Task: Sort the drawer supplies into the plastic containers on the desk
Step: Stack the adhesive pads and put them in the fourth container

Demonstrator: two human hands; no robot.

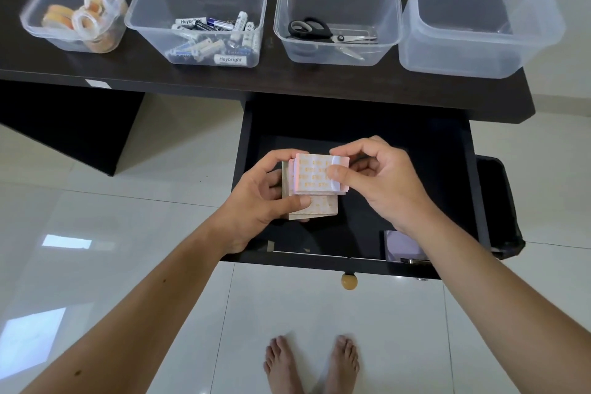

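Observation:
Over the open dark drawer (447, 150) both hands hold a small stack of pink and beige paper packets (311, 182) with orange print. My left hand (265, 198) grips the stack from the left and below. My right hand (377, 179) pinches the top packet at its right edge. Four clear plastic containers stand in a row on the dark desk (287, 83): one with tape rolls (76, 14), one with batteries (204, 19), one with scissors (339, 24), and one with nothing visible inside (479, 25) at the right.
A pale paper item (401, 245) lies in the drawer's near right corner. The drawer's round knob (348, 281) points toward me. A black bin (499, 208) stands right of the drawer. My bare feet (311, 365) are on white tiles.

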